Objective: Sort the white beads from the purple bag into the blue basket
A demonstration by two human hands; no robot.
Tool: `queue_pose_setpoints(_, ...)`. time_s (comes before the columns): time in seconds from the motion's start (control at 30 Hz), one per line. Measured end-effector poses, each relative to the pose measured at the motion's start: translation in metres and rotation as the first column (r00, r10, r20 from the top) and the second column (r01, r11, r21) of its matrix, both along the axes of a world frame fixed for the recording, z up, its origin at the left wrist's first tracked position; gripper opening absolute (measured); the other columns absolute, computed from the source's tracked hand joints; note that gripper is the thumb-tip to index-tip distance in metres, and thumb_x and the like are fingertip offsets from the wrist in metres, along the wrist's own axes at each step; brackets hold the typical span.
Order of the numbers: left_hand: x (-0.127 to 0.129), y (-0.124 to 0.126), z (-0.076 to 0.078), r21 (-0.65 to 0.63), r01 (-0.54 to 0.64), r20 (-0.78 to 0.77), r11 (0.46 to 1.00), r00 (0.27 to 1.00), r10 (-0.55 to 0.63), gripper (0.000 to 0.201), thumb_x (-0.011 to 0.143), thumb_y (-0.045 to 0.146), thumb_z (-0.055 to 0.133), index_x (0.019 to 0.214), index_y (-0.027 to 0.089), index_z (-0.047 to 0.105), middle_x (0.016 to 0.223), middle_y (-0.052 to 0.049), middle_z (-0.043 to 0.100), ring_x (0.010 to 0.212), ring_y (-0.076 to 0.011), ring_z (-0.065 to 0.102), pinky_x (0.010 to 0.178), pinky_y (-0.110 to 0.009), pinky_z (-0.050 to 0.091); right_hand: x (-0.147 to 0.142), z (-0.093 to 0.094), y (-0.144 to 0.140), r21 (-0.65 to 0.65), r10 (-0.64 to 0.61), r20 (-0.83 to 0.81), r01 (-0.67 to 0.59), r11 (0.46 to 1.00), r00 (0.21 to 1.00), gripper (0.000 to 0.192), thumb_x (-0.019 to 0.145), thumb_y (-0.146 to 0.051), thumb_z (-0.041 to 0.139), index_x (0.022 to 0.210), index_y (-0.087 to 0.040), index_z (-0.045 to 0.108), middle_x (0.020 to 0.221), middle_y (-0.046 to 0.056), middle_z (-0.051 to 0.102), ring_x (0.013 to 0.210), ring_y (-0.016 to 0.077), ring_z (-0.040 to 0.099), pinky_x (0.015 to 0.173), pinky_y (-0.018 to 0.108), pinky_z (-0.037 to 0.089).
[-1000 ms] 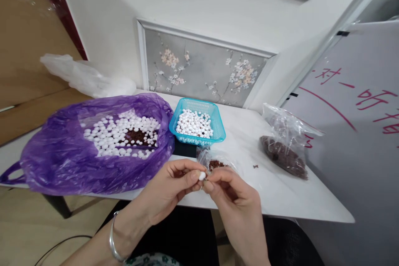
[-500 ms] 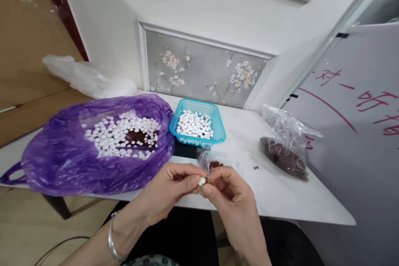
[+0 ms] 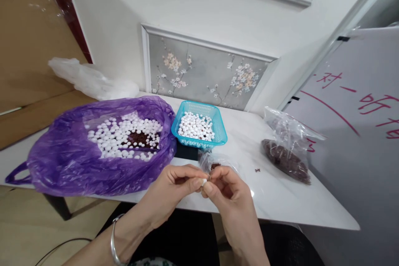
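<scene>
One small round white ball (image 3: 204, 182) is pinched btwn fingertips of L hand (image 3: 168, 189) & R hand (image 3: 232, 197), near front edge of white tabletop (image 3: 289, 199). Beyond: purple plastic bag (image 3: 75, 170) & turquoise perforated plastic basket (image 3: 220, 124), both w/ many white balls (image 3: 195, 124); clear plastic bag w/ dark-brown bits (image 3: 286, 160) well R.

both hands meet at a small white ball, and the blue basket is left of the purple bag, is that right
Not quite: in the head view, the blue basket is right of the purple bag. The left hand and right hand do meet at a small white ball.
</scene>
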State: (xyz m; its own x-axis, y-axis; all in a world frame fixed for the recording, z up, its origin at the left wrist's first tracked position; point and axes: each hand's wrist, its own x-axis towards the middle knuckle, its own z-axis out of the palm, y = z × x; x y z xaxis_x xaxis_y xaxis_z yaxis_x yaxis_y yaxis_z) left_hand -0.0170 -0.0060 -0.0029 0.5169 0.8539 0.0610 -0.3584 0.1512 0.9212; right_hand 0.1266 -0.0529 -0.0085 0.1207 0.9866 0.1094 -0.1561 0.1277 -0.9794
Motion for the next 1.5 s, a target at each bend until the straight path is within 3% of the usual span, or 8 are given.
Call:
queue_pose_setpoints(0.37,0.003,-0.004,0.002,-0.278,0.064,0.232,0.959,0.973,0.002,0.014,0.081,0.029,0.073,0.081,0.015,0.076,0.07,-0.001,0.064,0.065,-0.0065,0.059,0.067,-0.016,0.049,0.007,0.002,-0.007,0.058,0.024,0.015,-0.025,0.998,1.0,0.01,0.082,-0.028,0.072,0.09,-0.024,0.066,0.077,-0.002,0.066,0.073,0.0132,0.061,0.068,0.022,0.05)
queue_pose_setpoints(0.87,-0.004,-0.004,0.002,0.112,-0.048,0.193,0.993,0.981,0.026,0.019,0.074,0.008,0.077,0.081,0.026,0.079,0.08,0.0,0.07,0.073,-0.0113,0.063,0.069,-0.022,0.049,0.005,0.002,-0.011,0.139,-0.073,0.272,0.036,0.99,0.959,0.014,0.091,-0.031,0.059,0.083,-0.022,0.066,0.073,0.0,0.066,0.069,0.0146,0.063,0.066,0.023,0.052)
queue_pose_setpoints(0.93,-0.004,-0.004,0.001,0.078,-0.081,0.204,0.994,0.977,0.064,0.014,0.072,0.012,0.08,0.078,0.024,0.079,0.075,0.0,0.071,0.072,-0.0102,0.063,0.069,-0.02,0.049,0.013,-0.003,-0.006,0.197,-0.172,0.429,0.093,0.976,0.887,0.017,0.094,-0.031,0.052,0.09,-0.022,0.066,0.077,0.002,0.069,0.07,0.0158,0.065,0.068,0.025,0.053)
queue_pose_setpoints(1.03,-0.004,-0.003,0.0,-0.062,-0.063,0.23,0.996,0.97,0.075,0.01,0.069,0.021,0.083,0.079,0.021,0.08,0.072,-0.001,0.072,0.065,-0.0078,0.061,0.064,-0.016,0.048,0.024,-0.009,0.005,0.203,-0.274,0.773,0.186,0.961,0.572,0.03,0.097,-0.022,0.036,0.105,-0.019,0.065,0.097,0.008,0.072,0.085,0.0193,0.069,0.076,0.029,0.052)
queue_pose_setpoints(1.1,-0.004,-0.004,-0.001,-0.174,-0.013,0.241,0.985,0.969,0.055,0.015,0.07,0.024,0.083,0.084,0.02,0.079,0.074,-0.002,0.073,0.064,-0.0067,0.062,0.063,-0.015,0.05,0.029,-0.011,0.013,0.131,-0.203,0.916,0.221,0.966,0.345,0.035,0.095,-0.016,0.034,0.11,-0.019,0.066,0.104,0.01,0.073,0.088,0.0228,0.07,0.074,0.032,0.051)
queue_pose_setpoints(1.2,-0.003,-0.005,-0.003,-0.251,0.009,0.224,0.968,0.973,0.049,0.022,0.071,0.024,0.082,0.093,0.022,0.078,0.08,-0.002,0.075,0.067,-0.0071,0.066,0.068,-0.016,0.052,0.027,-0.014,0.024,0.009,-0.056,0.974,0.212,0.977,0.217,0.029,0.09,-0.014,0.045,0.101,-0.02,0.071,0.088,0.01,0.075,0.075,0.0283,0.071,0.059,0.033,0.045)
queue_pose_setpoints(1.33,0.006,0.017,-0.002,0.076,-0.191,-0.088,0.979,0.976,0.197,0.023,0.076,0.026,0.075,0.097,0.018,0.075,0.088,-0.006,0.076,0.075,-0.0145,0.07,0.074,-0.026,0.057,0.018,-0.02,0.032,-0.077,0.057,0.991,0.168,0.983,0.123,0.021,0.084,-0.011,0.055,0.091,-0.019,0.072,0.093,0.01,0.074,0.077,0.028,0.071,0.054,0.03,0.036)
queue_pose_setpoints(1.5,0.004,0.088,0.014,0.451,-0.305,-0.325,0.839,0.819,0.473,0.041,0.08,0.023,0.063,0.119,0.012,0.066,0.116,-0.014,0.072,0.106,-0.0259,0.067,0.092,-0.036,0.053,0.012,-0.022,0.032,-0.115,0.106,0.992,0.149,0.982,0.065,0.022,0.087,-0.01,0.05,0.088,-0.02,0.069,0.1,0.008,0.073,0.078,0.0239,0.07,0.053,0.029,0.03)
